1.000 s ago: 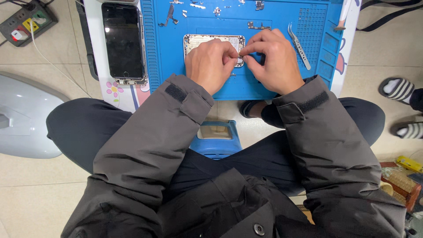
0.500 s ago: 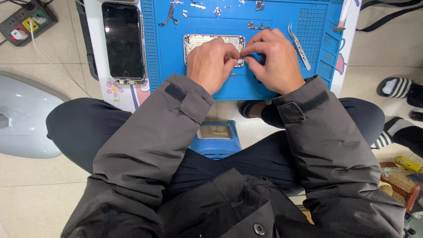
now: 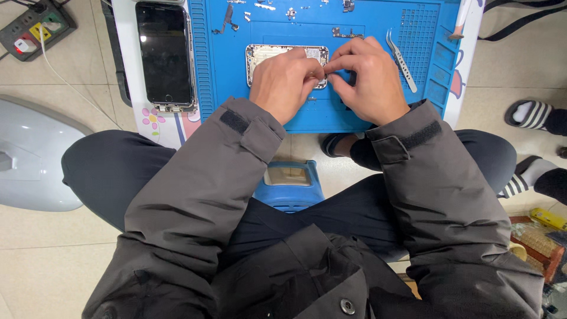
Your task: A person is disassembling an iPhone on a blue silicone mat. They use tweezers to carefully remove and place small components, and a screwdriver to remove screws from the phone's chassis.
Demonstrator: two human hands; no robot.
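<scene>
Barely anything shifts: left hand still steadies the opened phone housing mid-mat; right hand keeps pinching something small, tweezers untouched.

At far left we see a black phone screen beside the blue mat, with a power strip further left. Tweezers lie on the mat's right; a blue stool sits near.
</scene>
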